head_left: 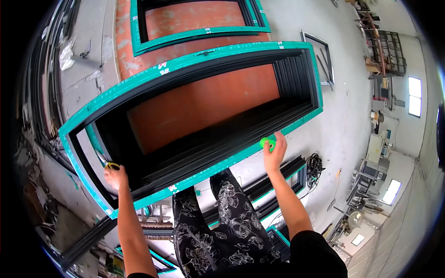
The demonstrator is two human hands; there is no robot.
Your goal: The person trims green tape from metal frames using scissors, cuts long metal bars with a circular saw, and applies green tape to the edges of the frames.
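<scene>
A stack of black rectangular frames lies before me, the top frame faced with printed green film. At its left end my left hand is closed on a pair of scissors with yellow-and-black handles, their blades pointing away from me over the frame's opening. Beside the near edge, right of centre, my right hand grips a bright green roll of tape. I cannot tell whether any tape reaches from the roll to the frame.
Another green-faced frame lies beyond the stack on a reddish-brown board. More dark frames rest near my legs, with a coil of black cable at their right. Long dark profiles line the left side.
</scene>
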